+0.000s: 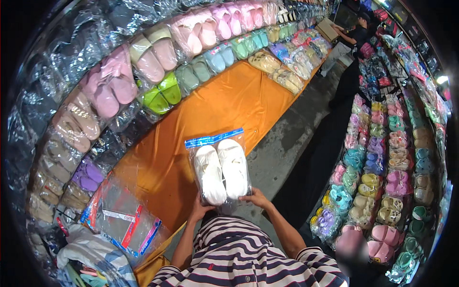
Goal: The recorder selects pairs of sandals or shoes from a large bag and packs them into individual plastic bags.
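Orange cloth (191, 115): covers a long stall surface stretching toward 1 o'clock, gray floor (282, 138) showing at 2.
Left hand (200, 207): grasping the clear bag (228, 205) at its lower left corner, some fingers hidden behind.
Right hand (256, 197): pinching the bag's lower right side; this two-sided grip probably keeps the package spread and steady.
White shoes (234, 170): side by side inside the bag, at 1 o'clock from the left hand and 10 from the right.
Blue header (214, 137): across the bag's far end, at 12 o'clock from the shoes.
Flat bags (110, 229): at 8 o'clock, clear with red and blue strips, seemingly kept within easy reach.
Striped cloth (103, 253): heaped past them, also toward 8.
Green slippers (167, 91): at 11 o'clock, among wrapped pairs in rows, apparently arranged so each shows its upper.
Pastel clogs (397, 183): in columns at 3 o'clock.
Co-worker (356, 40): between 1 and 2 o'clock, well apart, near a cardboard box (326, 29).
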A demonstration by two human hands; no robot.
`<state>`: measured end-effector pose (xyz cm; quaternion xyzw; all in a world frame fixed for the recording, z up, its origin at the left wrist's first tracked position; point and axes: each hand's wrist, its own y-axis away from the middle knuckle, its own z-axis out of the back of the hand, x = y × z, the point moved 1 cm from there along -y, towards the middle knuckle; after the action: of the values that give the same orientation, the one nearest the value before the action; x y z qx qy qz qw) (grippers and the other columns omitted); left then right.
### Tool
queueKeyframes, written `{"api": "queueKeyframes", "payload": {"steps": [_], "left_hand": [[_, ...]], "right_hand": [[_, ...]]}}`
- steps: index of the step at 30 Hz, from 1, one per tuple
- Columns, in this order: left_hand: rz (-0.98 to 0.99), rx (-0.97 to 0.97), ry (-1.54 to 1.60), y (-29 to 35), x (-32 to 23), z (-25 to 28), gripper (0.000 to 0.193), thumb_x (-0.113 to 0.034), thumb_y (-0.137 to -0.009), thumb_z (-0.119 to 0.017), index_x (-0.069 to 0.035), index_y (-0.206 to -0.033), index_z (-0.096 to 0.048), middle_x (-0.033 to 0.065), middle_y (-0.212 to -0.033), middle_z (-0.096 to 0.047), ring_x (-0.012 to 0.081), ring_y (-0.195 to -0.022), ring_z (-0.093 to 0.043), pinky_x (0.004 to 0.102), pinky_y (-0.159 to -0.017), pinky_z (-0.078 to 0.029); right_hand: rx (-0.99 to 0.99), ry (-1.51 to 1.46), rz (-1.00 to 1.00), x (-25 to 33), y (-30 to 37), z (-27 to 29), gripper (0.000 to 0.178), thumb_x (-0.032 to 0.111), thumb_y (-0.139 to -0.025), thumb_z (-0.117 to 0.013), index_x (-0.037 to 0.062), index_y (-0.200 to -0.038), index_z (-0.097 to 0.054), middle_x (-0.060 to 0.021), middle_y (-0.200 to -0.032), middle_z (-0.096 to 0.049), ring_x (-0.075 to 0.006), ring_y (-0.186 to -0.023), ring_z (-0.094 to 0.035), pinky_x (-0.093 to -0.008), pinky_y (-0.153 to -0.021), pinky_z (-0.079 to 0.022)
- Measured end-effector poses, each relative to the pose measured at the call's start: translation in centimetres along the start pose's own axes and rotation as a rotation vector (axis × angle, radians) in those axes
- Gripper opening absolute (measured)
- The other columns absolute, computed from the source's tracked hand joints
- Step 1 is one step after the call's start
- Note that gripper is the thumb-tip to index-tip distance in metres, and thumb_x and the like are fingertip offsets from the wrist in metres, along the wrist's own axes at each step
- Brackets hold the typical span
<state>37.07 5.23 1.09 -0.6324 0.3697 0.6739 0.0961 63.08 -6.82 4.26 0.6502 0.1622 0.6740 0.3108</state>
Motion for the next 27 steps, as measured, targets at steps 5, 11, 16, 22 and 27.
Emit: {"api": "queueKeyframes", "payload": {"steps": [5,11,16,22,27], "left_hand": [[-0.028,0.008,-0.039,-4.1,-1.4,-0.6,0.102,0.01,-0.057,-0.078,-0.006,-0.142,-0.025,0.0124,-0.134,-0.044,0.0244,-0.122,-0.045,0.0371,-0.101,-0.041],[0.061,0.058,-0.069,-7.7,-4.4,-1.7,0.101,0.012,-0.059,-0.077,-0.007,-0.143,-0.024,0.0119,-0.135,-0.043,0.0239,-0.12,-0.047,0.0351,-0.099,-0.043],[0.059,0.064,-0.072,-11.1,-4.7,-4.3,0.1,0.008,-0.059,-0.079,-0.005,-0.142,-0.026,0.0119,-0.134,-0.045,0.0229,-0.119,-0.048,0.0341,-0.099,-0.043],[0.058,-0.012,-0.196,-15.8,-4.9,-10.5,0.096,0.004,-0.059,-0.081,-0.002,-0.138,-0.028,0.0132,-0.131,-0.047,0.0238,-0.121,-0.046,0.0343,-0.103,-0.038],[0.085,-0.06,-0.194,-19.2,-6.4,-16.0,0.104,0.001,-0.056,-0.084,-0.003,-0.142,-0.026,0.0133,-0.133,-0.046,0.0239,-0.12,-0.047,0.0348,-0.101,-0.04]], "right_hand": [[-0.041,-0.085,0.056,1.3,-2.1,1.7,0.05,0.019,-0.073,-0.079,0.0017,-0.115,-0.058,-0.0055,-0.104,-0.063,-0.0138,-0.094,-0.059,-0.0274,-0.08,-0.048],[-0.11,-0.281,0.134,1.3,-3.6,3.5,0.054,0.011,-0.074,-0.077,-0.0007,-0.121,-0.053,-0.0067,-0.107,-0.063,-0.0149,-0.096,-0.059,-0.0289,-0.087,-0.047],[-0.073,-0.372,0.134,0.4,-6.3,7.6,0.055,0.012,-0.074,-0.077,-0.0009,-0.122,-0.053,-0.0076,-0.11,-0.062,-0.0152,-0.098,-0.058,-0.0291,-0.089,-0.046],[-0.025,-0.33,0.146,0.1,-9.3,16.0,0.064,0.014,-0.072,-0.079,0.0008,-0.128,-0.05,-0.0082,-0.111,-0.062,-0.016,-0.099,-0.058,-0.0289,-0.09,-0.045],[-0.016,-0.269,0.174,1.4,-11.4,23.1,0.068,0.015,-0.07,-0.08,0.0015,-0.129,-0.049,-0.0081,-0.11,-0.062,-0.0164,-0.098,-0.059,-0.0289,-0.087,-0.047]]}}
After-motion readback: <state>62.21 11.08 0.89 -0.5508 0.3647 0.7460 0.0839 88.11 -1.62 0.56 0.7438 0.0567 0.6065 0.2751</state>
